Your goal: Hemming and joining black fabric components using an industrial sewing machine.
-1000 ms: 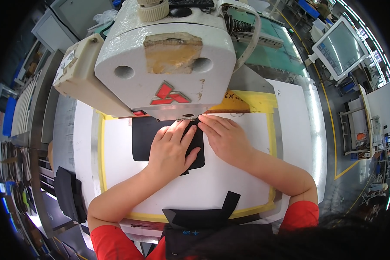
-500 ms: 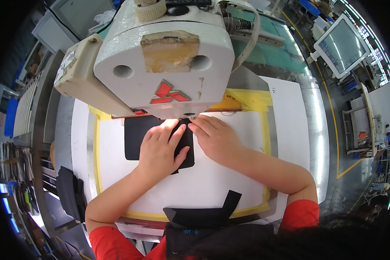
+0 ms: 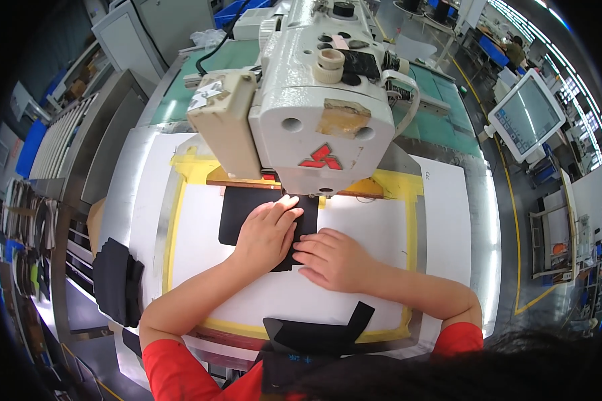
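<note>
- Fingers of the left hand lie side by side, slightly bent, palm down on the black piece; the thumb sits close beside them, and nothing is gripped between.
- Fingers of the right hand are loosely curled and nearly together, their tips over the right part of the same piece; whether they pinch it cannot be told.
- Beneath and around both sets of fingers spreads a white sheet, bordered by yellow tape.
- Just beyond the left fingertips stands a white machine head, a pale box on its left side.
- On the body side of the fingers rests a bent black strip, one end angled up to the right.
- Well left of the left fingers is a stack of black pieces; far right of the right fingers, a screen leans above the floor.
- Under the left fingers, the black piece reaches out leftward past them, runs forward to the machine head, and shows between the two hands and a little nearer the body.
</note>
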A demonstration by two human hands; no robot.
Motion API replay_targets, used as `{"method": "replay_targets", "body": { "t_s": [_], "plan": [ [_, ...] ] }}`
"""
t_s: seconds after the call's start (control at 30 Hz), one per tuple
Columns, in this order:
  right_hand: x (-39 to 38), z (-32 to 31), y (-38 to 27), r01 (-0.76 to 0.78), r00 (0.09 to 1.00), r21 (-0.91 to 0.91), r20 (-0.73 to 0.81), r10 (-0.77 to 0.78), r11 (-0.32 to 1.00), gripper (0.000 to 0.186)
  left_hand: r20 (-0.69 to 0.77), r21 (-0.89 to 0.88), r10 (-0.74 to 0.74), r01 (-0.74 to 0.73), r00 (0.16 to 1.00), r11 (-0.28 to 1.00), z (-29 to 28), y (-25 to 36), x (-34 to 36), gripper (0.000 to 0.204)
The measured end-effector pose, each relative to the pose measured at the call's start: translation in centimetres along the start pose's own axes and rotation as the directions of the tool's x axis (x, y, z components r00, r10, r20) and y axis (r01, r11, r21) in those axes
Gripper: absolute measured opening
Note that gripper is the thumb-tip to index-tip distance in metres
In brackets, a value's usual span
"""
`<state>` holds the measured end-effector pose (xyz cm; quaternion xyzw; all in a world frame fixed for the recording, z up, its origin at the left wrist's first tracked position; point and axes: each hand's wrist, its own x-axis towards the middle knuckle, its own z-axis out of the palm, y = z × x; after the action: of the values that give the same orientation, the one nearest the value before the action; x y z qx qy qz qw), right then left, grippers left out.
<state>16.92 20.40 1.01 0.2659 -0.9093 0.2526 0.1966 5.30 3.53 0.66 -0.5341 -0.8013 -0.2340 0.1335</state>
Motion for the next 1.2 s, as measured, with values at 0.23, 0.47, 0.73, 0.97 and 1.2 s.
{"method": "replay_targets", "body": {
  "t_s": [0.23,0.47,0.73,0.97,1.2],
  "plan": [
    [3.5,1.2,-3.6,-0.001,0.932,-0.302,0.345,0.11,0.953,0.039,-0.189,-0.256,0.122,-0.169,0.974,0.952,-5.6,4.0,-3.3,0.029],
    [4.5,4.0,-2.6,0.045,0.967,-0.628,0.223,0.124,0.777,0.036,0.172,-0.275,0.256,-0.203,0.951,0.94,-6.1,6.8,-9.6,0.036],
    [3.2,5.8,-3.5,-0.12,0.987,-0.607,0.015,0.163,0.786,0.027,0.406,-0.328,0.294,-0.162,0.865,0.93,-7.7,-1.5,-10.9,0.032],
    [2.9,6.1,-1.7,-0.251,0.968,-0.435,-0.107,0.227,0.865,0.036,0.247,-0.366,0.337,-0.234,0.909,0.901,-6.4,-3.8,-10.4,0.04],
    [-2.8,-6.7,-7.5,-0.805,0.486,0.183,-0.344,0.804,0.565,0.026,0.223,-0.462,0.282,-0.154,0.933,0.873,-5.9,-4.0,-10.9,0.039]
  ]
}}
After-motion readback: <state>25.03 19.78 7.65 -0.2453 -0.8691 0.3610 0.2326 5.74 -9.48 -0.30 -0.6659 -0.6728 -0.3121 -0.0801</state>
